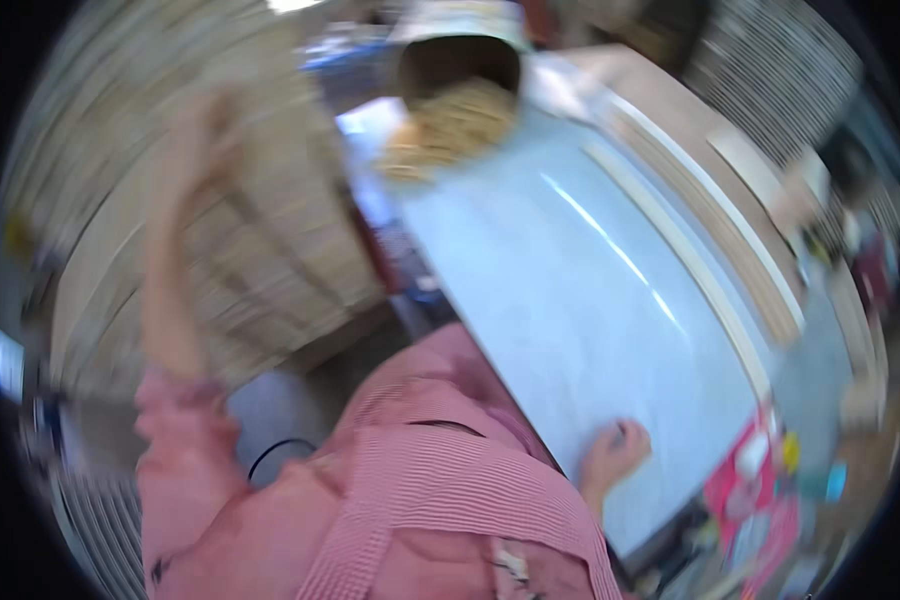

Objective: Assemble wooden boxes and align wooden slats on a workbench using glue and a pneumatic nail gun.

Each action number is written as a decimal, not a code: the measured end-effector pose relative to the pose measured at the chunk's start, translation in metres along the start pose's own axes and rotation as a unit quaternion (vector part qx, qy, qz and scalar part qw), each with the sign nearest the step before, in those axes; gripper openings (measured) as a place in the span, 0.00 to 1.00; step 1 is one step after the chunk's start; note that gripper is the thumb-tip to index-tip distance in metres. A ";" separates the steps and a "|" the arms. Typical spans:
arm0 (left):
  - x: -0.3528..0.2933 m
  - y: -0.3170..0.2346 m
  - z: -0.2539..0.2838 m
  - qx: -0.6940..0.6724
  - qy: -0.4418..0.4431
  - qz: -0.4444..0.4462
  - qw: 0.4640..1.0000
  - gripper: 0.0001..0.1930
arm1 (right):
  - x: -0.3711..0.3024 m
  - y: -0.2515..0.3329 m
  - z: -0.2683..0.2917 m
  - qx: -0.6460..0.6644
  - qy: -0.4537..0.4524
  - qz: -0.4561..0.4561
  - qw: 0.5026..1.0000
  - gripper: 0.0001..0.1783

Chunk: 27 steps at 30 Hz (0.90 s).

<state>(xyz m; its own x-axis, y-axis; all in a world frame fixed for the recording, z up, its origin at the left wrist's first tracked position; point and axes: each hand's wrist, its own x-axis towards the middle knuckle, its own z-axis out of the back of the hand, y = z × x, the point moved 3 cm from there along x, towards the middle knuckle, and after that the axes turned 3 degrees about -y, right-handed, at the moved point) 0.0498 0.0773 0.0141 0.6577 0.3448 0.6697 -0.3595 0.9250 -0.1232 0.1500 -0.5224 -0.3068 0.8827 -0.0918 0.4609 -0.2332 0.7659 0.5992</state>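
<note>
My left hand (210, 135) reaches out over a stack of brown cardboard (300, 230) on the left. Motion smears its fingers, so I cannot tell whether it holds anything. On the near part of the pale blue-white tabletop (570, 290) rests my right hand (615, 458), its fingers curled closed. A small dark spot shows at those fingers, too blurred to name. At the table's far end, a container (460, 62) lies on its side with its dark mouth towards me. Many small tan pieces (450, 130) spill from it in a heap.
A long pale strip (680, 255) runs along the table's right side, beside stacked brown and white boards (730, 215). Pink items (750, 475) cluster at the near right corner. More stacked sheets (780, 70) stand far right. A person's arm (800, 195) shows at the right.
</note>
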 end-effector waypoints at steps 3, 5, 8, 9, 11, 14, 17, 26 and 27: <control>-0.005 -0.010 0.016 0.137 0.044 0.032 0.989 0.30 | 0.008 0.013 0.002 -0.025 -0.023 0.017 0.999 0.10; 0.001 -0.015 0.000 0.186 -0.003 0.000 0.982 0.31 | 0.009 0.017 0.005 -0.050 -0.044 -0.014 0.998 0.10; -0.006 -0.049 -0.011 0.134 -0.134 -0.140 0.972 0.31 | 0.008 0.013 0.008 -0.036 -0.043 -0.021 0.998 0.09; -0.013 -0.071 -0.001 0.128 -0.140 -0.140 0.972 0.29 | 0.016 0.007 0.009 -0.018 -0.009 -0.027 0.999 0.12; -0.023 -0.100 -0.041 0.090 -0.141 -0.145 0.975 0.28 | 0.035 -0.016 0.008 -0.025 0.011 -0.045 0.999 0.15; -0.037 -0.160 -0.102 -0.092 -0.050 -0.176 0.979 0.28 | 0.124 -0.056 0.007 -0.140 -0.045 0.075 0.986 0.29; -0.050 -0.204 -0.172 -0.237 0.070 -0.183 0.952 0.29 | 0.224 -0.113 0.007 -0.316 -0.028 0.076 0.945 0.35; -0.058 -0.267 -0.268 -0.382 0.206 -0.223 0.873 0.30 | 0.318 -0.159 0.001 -0.501 0.206 -0.001 0.841 0.23; -0.055 -0.269 -0.275 -0.374 0.205 -0.235 0.873 0.30 | 0.314 -0.152 0.007 -0.519 0.204 0.019 0.830 0.21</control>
<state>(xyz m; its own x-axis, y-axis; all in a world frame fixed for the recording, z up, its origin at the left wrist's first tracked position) 0.2924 -0.1471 -0.1910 0.8537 -0.2146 0.4745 0.4456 0.7725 -0.4524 0.4602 -0.6722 -0.2488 0.9967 0.0061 0.0804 0.0261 0.9186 -0.3943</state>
